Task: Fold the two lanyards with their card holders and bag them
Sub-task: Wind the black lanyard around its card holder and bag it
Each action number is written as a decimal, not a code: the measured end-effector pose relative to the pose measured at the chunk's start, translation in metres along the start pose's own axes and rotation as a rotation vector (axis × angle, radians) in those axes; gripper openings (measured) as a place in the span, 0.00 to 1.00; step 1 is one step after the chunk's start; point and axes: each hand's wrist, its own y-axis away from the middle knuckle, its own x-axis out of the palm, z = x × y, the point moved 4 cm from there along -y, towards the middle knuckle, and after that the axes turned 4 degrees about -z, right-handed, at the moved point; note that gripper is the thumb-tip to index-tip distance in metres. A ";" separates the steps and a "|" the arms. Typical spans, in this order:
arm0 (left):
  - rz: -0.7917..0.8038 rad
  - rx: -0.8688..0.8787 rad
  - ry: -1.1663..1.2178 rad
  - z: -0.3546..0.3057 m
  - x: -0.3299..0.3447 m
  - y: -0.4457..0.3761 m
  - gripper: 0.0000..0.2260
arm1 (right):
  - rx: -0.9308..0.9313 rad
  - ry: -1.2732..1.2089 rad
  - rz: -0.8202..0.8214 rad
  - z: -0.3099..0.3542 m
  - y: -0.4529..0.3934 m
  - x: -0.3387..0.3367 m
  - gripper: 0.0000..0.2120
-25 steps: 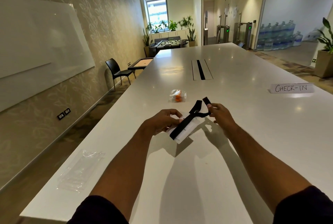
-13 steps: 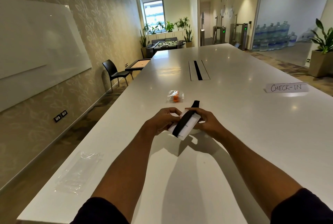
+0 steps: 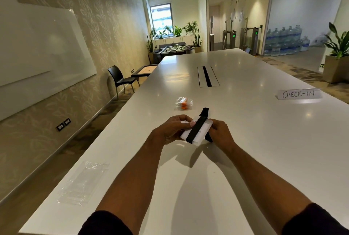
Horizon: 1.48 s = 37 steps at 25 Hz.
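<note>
We see both hands working above the near middle of the desk [image 3: 245, 140]. Left hand [image 3: 168, 130] grips the white card holder [image 3: 196, 132] on its left side, fingers curled round the edge. Right hand [image 3: 220, 134] grips the right side, its grip closed on holder and strap together as far as we can tell. Black lanyard [image 3: 197, 128] runs diagonally across the holder face, one free end poking up past the far edge, another bit hanging under the right hand.

Progress, our call: first lanyard is mid-wrap, not finished, loose end not yet tucked. Nothing bagged from this pair that we can see. Empty clear bag [image 3: 83, 183] lies flat near the left edge of the desk, well apart from the hands. A small bag with orange bits [image 3: 183, 104] sits just beyond the hands; contents too small to name. We cannot see a second lanyard anywhere.

Left to do: finish this wrap, bag it, then find and do the second. CHECK-IN sign [image 3: 299, 93] stands toward the right edge.
</note>
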 end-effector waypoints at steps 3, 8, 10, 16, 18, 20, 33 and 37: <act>0.002 0.000 0.012 0.001 0.005 -0.001 0.07 | 0.062 -0.051 0.029 0.001 0.006 0.004 0.08; -0.318 0.164 -0.004 -0.008 0.004 -0.006 0.11 | 0.095 -0.245 0.198 0.003 0.025 0.020 0.06; -0.487 0.195 -0.010 -0.012 0.000 -0.009 0.10 | 0.161 -0.281 0.254 0.000 0.031 0.029 0.08; -0.675 0.169 -0.012 -0.010 -0.009 -0.017 0.13 | 0.153 -0.308 0.367 0.002 0.035 0.039 0.20; -0.690 0.165 -0.009 -0.010 -0.011 -0.018 0.12 | 0.134 -0.284 0.355 0.002 0.036 0.038 0.19; -0.703 0.164 -0.014 -0.011 -0.013 -0.019 0.12 | 0.114 -0.276 0.342 0.003 0.039 0.036 0.20; -0.641 0.211 -0.298 -0.006 -0.012 -0.016 0.11 | 0.012 -0.256 0.324 0.023 0.041 0.030 0.24; -0.580 0.212 -0.409 0.002 -0.010 -0.012 0.11 | -0.101 -0.273 0.085 0.033 0.029 0.016 0.15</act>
